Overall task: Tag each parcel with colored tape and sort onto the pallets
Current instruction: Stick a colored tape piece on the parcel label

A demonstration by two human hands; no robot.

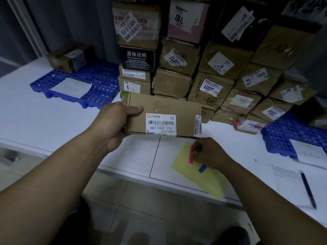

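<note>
My left hand (115, 121) grips the left end of a flat cardboard parcel (159, 105) with a white barcode label, held just above the white table. My right hand (210, 153) pinches a red strip of tape (191, 157) at the upper part of a yellow sheet (200, 175) lying on the table's front. A blue strip of tape (202, 168) sticks on the same sheet, just below my right hand. A blue pallet (99, 78) lies at the left with one brown parcel (70, 56) on it. Another blue pallet (281, 133) lies at the right.
A tall stack of labelled cardboard parcels (212, 68) fills the back of the white table (44, 117). White paper slips lie on both pallets. A sheet of paper with a black pen (307, 189) sits at the front right. The floor shows below the table's edge.
</note>
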